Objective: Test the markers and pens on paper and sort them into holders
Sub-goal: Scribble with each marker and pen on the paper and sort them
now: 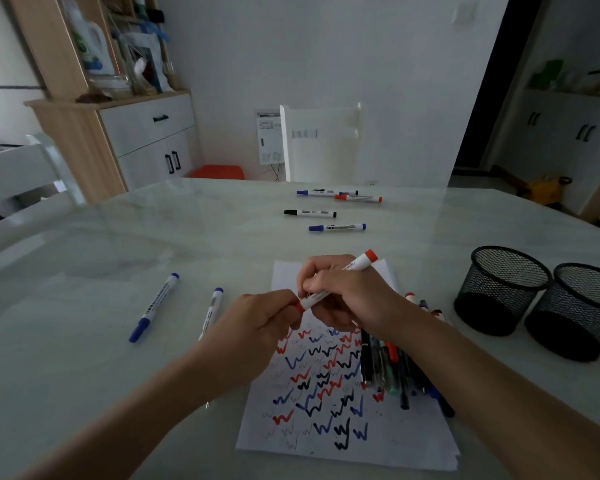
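**Red marker held over the scribbled paper**

I see both hands up over the paper [347, 410], and they share one red marker [336, 285]. It is a round white stick with red at both ends. Its long line slants: one red end points up and away to the right, the other points down to the left. My right hand [343, 289] wraps the white middle, fingers closed tight on it. My left hand [257, 327] pinches the low red end, fingers shut on it. I cannot tell if the cap is on or coming off.

The paper is flat and white, full of zigzag lines in red, blue and black. A heap of pens [395, 368] lies on its right side, thin and dark, mostly pointing away from me.

The table [101, 254] is smooth and shiny, like pale stone. Two blue markers [155, 306] lie on it to the left, both slanting up to the right. More markers [326, 213] lie far off, sideways. Two black holders [499, 289] stand on the right, touching. They are round cups made of wire mesh.
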